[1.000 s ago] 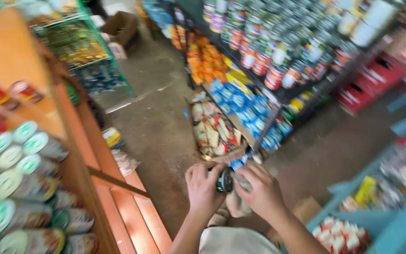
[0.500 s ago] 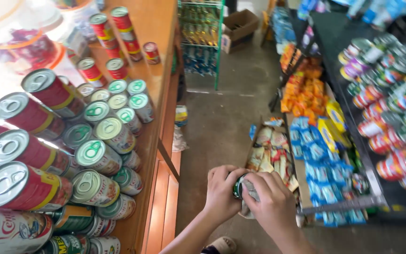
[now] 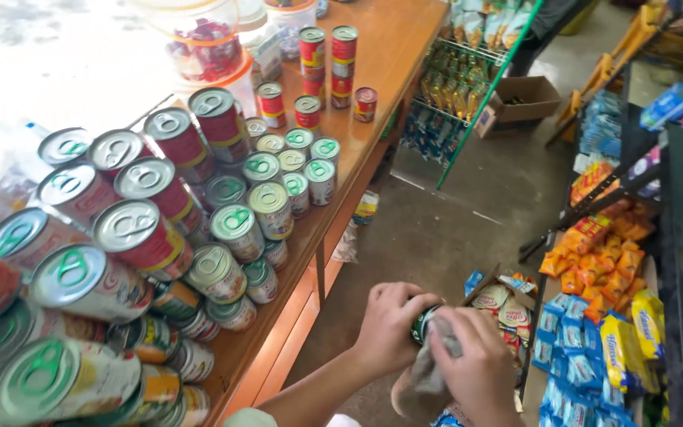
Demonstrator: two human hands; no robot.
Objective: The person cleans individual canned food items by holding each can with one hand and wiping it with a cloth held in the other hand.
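- Left hand (image 3: pixel 389 328) is wrapped around a small dark-green can (image 3: pixel 423 323), fingers curled tight on its body. The can sits low in the middle of the view, held out over the concrete floor (image 3: pixel 444 213) and well clear of the counter.
- Right hand (image 3: pixel 480 368) is closed on a grey rag (image 3: pixel 428 368), pressing it against the end of the can while the loose tail hangs down below.
- My take on doing this bit well: let the left hand do the holding and turning and let the rag hand do the rubbing, so the can doesn't slip out between them.
- I'd work the rim and the pull-tab groove, since that's where grime would sit, but I can't actually tell how clean the can is because the hands cover most of it.
- Bunching that dangling rag tail into the palm would probably give firmer pressure.
- The wooden counter (image 3: pixel 405 47) on the left is already crowded with stacked red-labelled cans (image 3: pixel 132 237) and smaller green-topped cans (image 3: pixel 270 205), some of them lying on their sides. Anything set down there looks like it needs a gentle touch, one bump could roll the pile.
- The snack packets (image 3: pixel 594 245) on the right-hand shelf are near the elbow, so I'd keep the arms tucked in.
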